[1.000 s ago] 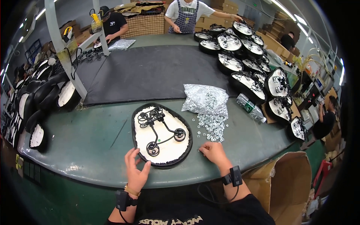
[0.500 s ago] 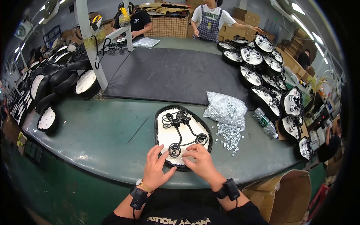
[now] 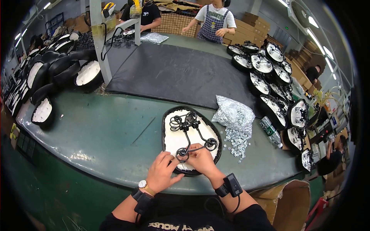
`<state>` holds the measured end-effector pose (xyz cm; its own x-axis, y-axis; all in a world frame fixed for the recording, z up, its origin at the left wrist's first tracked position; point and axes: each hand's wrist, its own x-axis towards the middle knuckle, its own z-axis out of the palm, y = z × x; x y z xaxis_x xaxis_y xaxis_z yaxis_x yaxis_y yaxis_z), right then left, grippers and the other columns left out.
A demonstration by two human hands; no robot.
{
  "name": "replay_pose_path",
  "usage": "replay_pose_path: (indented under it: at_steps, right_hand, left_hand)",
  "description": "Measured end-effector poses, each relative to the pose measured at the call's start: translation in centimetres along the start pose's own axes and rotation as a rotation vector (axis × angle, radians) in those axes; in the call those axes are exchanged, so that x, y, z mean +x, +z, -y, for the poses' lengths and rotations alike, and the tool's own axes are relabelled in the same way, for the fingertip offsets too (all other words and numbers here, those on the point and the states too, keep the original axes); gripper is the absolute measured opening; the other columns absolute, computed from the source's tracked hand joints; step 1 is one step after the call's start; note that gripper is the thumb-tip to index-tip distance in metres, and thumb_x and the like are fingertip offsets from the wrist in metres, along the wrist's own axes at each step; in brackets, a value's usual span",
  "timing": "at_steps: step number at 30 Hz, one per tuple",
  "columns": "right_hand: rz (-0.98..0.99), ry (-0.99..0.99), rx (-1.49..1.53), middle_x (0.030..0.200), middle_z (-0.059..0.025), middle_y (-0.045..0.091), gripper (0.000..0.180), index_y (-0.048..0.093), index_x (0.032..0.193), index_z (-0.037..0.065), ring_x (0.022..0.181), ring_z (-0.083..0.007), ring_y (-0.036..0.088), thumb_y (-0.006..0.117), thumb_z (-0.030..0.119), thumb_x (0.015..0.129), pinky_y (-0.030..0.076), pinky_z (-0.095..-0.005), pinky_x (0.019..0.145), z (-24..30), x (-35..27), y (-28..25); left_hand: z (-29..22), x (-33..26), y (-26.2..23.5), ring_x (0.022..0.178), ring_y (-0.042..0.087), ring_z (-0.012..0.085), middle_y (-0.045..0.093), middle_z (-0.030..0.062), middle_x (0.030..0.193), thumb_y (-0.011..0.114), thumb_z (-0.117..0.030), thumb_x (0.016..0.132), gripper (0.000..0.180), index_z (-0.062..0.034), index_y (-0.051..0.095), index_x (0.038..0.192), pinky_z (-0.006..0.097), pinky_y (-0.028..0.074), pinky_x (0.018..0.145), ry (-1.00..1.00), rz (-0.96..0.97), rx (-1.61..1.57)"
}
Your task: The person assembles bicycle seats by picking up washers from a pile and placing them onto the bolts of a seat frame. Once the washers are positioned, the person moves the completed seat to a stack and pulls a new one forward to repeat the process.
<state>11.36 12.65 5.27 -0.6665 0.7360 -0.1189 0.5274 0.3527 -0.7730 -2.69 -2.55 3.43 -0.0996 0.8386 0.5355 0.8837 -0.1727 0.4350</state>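
A bicycle saddle [image 3: 173,134] lies upside down before me, its white underside ringed by a black cover edge. On it sits a black wire spring frame [image 3: 189,125] with coils at both ends. My left hand [image 3: 161,172] rests at the saddle's near left rim, fingers bent toward the near left coil [image 3: 182,154], thumb apart. Close against that same coil, my right hand [image 3: 200,158] has its fingers pinched together under the frame's cross wire. Whatever is between those fingertips, if anything, is hidden.
A plastic bag [image 3: 235,113] spills small metal nuts [image 3: 238,144] right of the saddle. Beyond it lies a water bottle [image 3: 271,132]. Finished-looking saddles [image 3: 262,63] are piled at right; saddles without frames [image 3: 88,73] at left. A grey post [image 3: 98,42] rises from the table. Two people stand across.
My right hand has moved left and closed its fingers by the near left coil. My left hand has shifted slightly right. The person across has drawn an arm back from the saddle pile.
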Motion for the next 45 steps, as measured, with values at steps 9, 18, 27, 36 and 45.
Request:
replay_pose_path:
  at_steps: [9,18,27,36,45]
  right_hand:
    - [0.051,-0.062,0.111,0.114,-0.0111,0.071,0.024,0.08,0.106,0.008,0.098,-0.0257,0.071,0.073,0.016,0.085,0.056,-0.0356,0.082,-2.6,-0.1,-0.3]
    - [-0.148,-0.545,-0.311,0.113,-0.0137,0.067,0.035,0.079,0.111,0.014,0.1,-0.0299,0.067,0.082,0.036,0.085,0.056,-0.04,0.082,-1.7,-3.2,-1.8]
    - [-0.17,-0.763,-0.348,0.108,-0.0091,0.067,0.038,0.078,0.106,0.011,0.101,-0.0287,0.063,0.082,0.04,0.082,0.054,-0.039,0.086,-1.7,-2.3,-1.6]
    - [-0.246,-0.753,-0.381,0.103,-0.0066,0.066,0.036,0.077,0.103,0.011,0.095,-0.026,0.062,0.082,0.039,0.081,0.054,-0.0367,0.081,-1.4,-2.4,-1.3]
    - [-0.234,-0.769,-0.266,0.088,-0.0052,0.059,0.043,0.076,0.1,0.008,0.082,-0.0259,0.058,0.084,0.044,0.078,0.05,-0.0372,0.075,-1.3,-2.6,-1.8]
  left_hand:
    - [-1.0,1.5,-1.1,0.114,0.057,0.0331,0.059,0.01,0.109,0.09,-0.029,0.064,0.061,-0.0088,0.067,0.117,0.044,0.053,0.099,0.054,0.029,0.118]
    - [-0.7,1.0,-0.8,0.118,0.057,0.032,0.06,0.0122,0.113,0.087,-0.035,0.071,0.059,-0.0065,0.067,0.119,0.05,0.049,0.107,0.084,0.102,0.176]
    - [-2.9,1.6,-1.0,0.119,0.058,0.0323,0.061,0.0138,0.117,0.088,-0.03,0.07,0.064,-0.004,0.065,0.124,0.052,0.048,0.108,-0.016,0.144,0.252]
    - [-3.8,2.0,-0.8,0.121,0.058,0.0343,0.061,0.0173,0.122,0.088,-0.029,0.069,0.072,-0.0003,0.061,0.129,0.054,0.045,0.111,-0.055,0.187,0.313]
    - [-1.5,-0.2,1.6,0.139,0.047,0.0395,0.055,0.0214,0.14,0.088,-0.033,0.071,0.091,0.005,0.049,0.144,0.057,0.04,0.115,-0.053,0.12,0.225]
